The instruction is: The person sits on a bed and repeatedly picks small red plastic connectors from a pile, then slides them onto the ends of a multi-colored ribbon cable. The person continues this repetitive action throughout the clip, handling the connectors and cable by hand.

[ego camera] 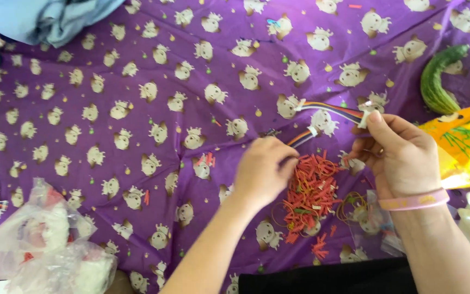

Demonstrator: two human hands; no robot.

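On the wrinkled purple printed cloth (137, 125), my left grip (262, 171) and right grip (401, 155) pinch a striped wire bundle (330, 111) above a heap of red bands (308, 193).

wire bundle (327, 111) middle behind left hand (262, 171)

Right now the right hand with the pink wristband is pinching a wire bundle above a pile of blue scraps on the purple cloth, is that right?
Not quite: the scrap pile is red, not blue. The head view shows the right hand with the pink wristband pinching the wire bundle above it on the purple cloth.
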